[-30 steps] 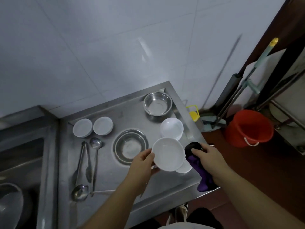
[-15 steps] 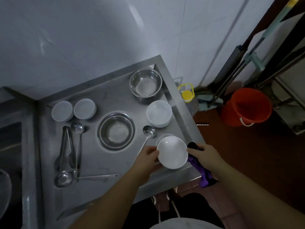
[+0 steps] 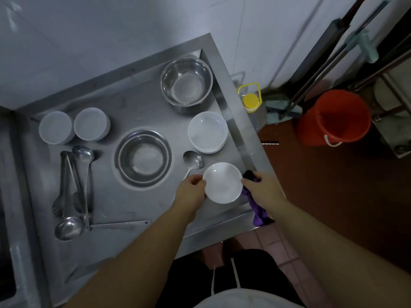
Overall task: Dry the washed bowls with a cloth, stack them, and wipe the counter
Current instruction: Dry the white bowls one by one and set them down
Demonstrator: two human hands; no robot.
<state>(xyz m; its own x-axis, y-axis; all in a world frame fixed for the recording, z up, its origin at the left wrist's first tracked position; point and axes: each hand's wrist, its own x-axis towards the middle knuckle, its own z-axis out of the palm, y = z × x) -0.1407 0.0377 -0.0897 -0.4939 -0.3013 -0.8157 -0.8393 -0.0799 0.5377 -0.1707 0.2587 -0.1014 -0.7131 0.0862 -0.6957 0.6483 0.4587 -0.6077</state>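
Observation:
My left hand (image 3: 191, 189) grips the left rim of a small white bowl (image 3: 223, 183), held upright over the steel counter's (image 3: 124, 112) front right corner. My right hand (image 3: 263, 189) holds a purple cloth (image 3: 258, 210) against the bowl's right rim; the cloth hangs down past the counter edge. A stack of white bowls (image 3: 208, 131) sits behind, by the right rim. Two upturned white bowls (image 3: 55, 127) (image 3: 91, 124) stand at the back left. Two steel bowls rest in the middle (image 3: 143, 160) and at the back right (image 3: 186, 82).
A spoon (image 3: 192, 160) lies just behind the held bowl. Tongs (image 3: 64, 181) and ladles (image 3: 69, 227) lie at the left, a sink edge (image 3: 9, 196) beyond them. On the floor to the right are a yellow-capped bottle (image 3: 250, 101), a red bucket (image 3: 333, 117) and mop handles (image 3: 315, 70).
The view has tilted down and the scene has shifted up-left in it. The held bowl has come lower toward the counter's front right corner, both hands still on it.

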